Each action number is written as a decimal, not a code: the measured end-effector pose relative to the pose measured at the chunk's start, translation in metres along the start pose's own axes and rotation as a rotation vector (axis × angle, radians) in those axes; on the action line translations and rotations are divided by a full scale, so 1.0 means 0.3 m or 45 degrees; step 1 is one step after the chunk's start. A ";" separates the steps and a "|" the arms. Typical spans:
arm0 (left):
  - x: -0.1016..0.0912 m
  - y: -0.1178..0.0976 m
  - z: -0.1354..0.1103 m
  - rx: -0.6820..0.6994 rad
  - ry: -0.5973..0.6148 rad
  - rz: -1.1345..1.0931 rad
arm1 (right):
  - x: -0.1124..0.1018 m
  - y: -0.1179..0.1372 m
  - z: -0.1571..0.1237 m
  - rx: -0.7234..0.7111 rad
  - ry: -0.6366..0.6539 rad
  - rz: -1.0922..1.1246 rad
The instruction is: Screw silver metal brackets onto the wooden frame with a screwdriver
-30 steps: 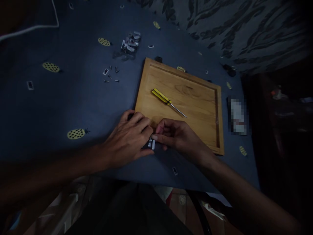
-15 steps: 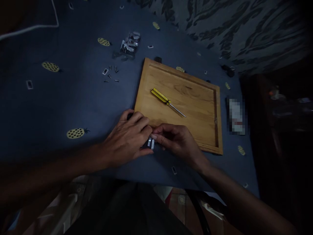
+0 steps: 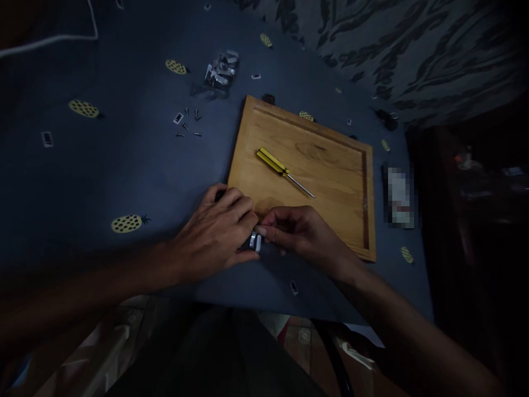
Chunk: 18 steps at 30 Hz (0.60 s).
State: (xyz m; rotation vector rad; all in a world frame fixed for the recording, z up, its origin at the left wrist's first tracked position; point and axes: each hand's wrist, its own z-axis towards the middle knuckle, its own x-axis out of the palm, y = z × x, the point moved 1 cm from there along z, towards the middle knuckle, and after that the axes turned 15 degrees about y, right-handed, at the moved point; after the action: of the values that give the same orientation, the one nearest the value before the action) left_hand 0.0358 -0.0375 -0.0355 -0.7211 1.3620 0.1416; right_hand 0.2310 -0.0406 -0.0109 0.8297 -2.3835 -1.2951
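Note:
My left hand [image 3: 223, 234] is closed over the near left corner of a wooden panel [image 3: 243, 132] with a raised rim. Its thumb and fingers hold a shiny curved metal piece [image 3: 255, 241] there, mostly covered by the hand. Right beside it, my right hand [image 3: 295, 229] pinches thumb and finger together at that piece; what lies between the fingertips is too small to make out. On the panel's flat face rests a yellow-and-black screwdriver [image 3: 273, 161], its shaft pointing toward the near right.
Several small screws [image 3: 185, 127] lie loose on the blue patterned tablecloth [image 3: 136, 171]. Behind them is a clear plastic bag of metal pieces [image 3: 221, 71]. A blurred-out packet [image 3: 400, 196] lies at the right, a dark object [image 3: 387, 118] near the wall, and a white cord [image 3: 53, 39] at upper left.
Both hands stay at the panel's near left corner. The right hand has shifted very slightly at the metal piece, and the view has moved a little.

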 end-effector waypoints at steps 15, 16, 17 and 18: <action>0.008 0.001 0.004 -0.017 0.005 0.010 | -0.020 0.016 0.033 0.132 0.093 0.054; 0.008 0.001 0.004 -0.012 0.004 0.010 | -0.019 0.016 0.034 0.137 0.096 0.058; 0.007 0.001 0.004 -0.009 0.004 0.009 | -0.019 0.015 0.033 0.144 0.100 0.064; 0.007 0.001 0.004 -0.008 0.007 0.007 | -0.019 0.013 0.033 0.150 0.103 0.070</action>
State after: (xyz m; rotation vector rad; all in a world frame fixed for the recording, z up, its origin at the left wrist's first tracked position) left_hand 0.0371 -0.0373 -0.0376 -0.7233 1.3695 0.1484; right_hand 0.2292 -0.0288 -0.0128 0.8269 -2.4200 -1.0885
